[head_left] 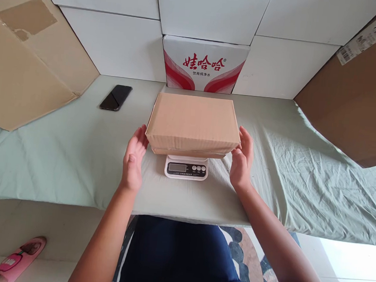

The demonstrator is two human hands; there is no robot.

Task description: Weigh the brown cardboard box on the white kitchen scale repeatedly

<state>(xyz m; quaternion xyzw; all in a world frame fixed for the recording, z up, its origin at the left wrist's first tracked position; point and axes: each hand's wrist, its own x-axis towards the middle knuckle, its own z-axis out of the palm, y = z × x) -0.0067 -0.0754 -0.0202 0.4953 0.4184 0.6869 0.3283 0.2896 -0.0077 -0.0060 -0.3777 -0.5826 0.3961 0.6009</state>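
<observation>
A closed brown cardboard box (195,118) rests on a small white digital scale (186,175), whose front panel with a display and buttons sticks out below it. My left hand (134,158) is at the box's left side, fingers stretched along it and the fingertips partly hidden behind its edge. On the opposite side, my right hand (243,159) has its fingers bent against the front right corner and the thumb at the edge. The box is held between both hands. The scale's weighing plate is hidden under the box.
A black phone (116,97) lies on the green cloth (106,164) to the left. Behind stand a red and white carton (204,67) and white boxes (111,42). Large cardboard boxes flank both sides, left (32,64) and right (361,104). A foot in a pink slipper (18,262) shows below.
</observation>
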